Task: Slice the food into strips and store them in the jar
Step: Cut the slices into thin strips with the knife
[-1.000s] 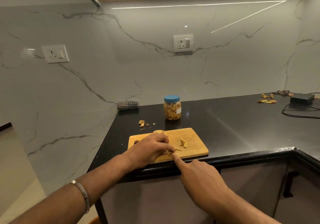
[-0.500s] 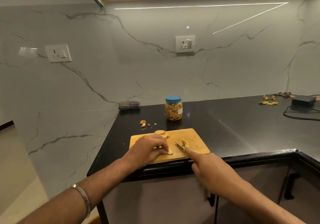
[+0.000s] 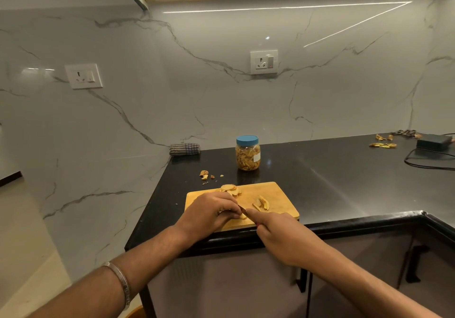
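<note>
A wooden cutting board lies at the counter's front edge. My left hand holds down a pale slice of food with curled fingers on the board's near side. My right hand grips a knife, index finger stretched along it; only a short dark bit of blade shows beside the left fingertips. A small pile of cut strips lies on the board's middle, and a stack of uncut slices at its far left. Behind the board stands a clear jar with a blue lid, holding strips.
Peel scraps lie on the black counter left of the jar. A folded checked cloth sits against the wall. At the far right are more peelings and a black adapter with cable.
My right hand moved the knife right toward the cut strips, then back left to the slice under my left fingers. The left hand stayed on the board.
</note>
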